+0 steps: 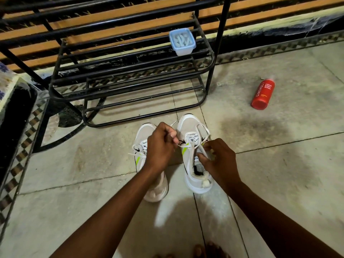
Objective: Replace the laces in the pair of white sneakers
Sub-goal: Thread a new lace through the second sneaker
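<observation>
up on the rack (130, 71), a lidded tub (182, 42) of pale laces; both hands' fingers (172, 135) pinching lace (193, 151).

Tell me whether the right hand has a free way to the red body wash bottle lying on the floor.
Probably yes: only bare floor lies between the right hand and the red body wash bottle. But it pinches the white lace of the right sneaker and must drop it first.

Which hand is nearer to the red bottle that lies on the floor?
The right hand. It holds the lace at the right sneaker, with the red bottle farther away on its right side. The left hand is beyond that sneaker, farther from the bottle.
</observation>
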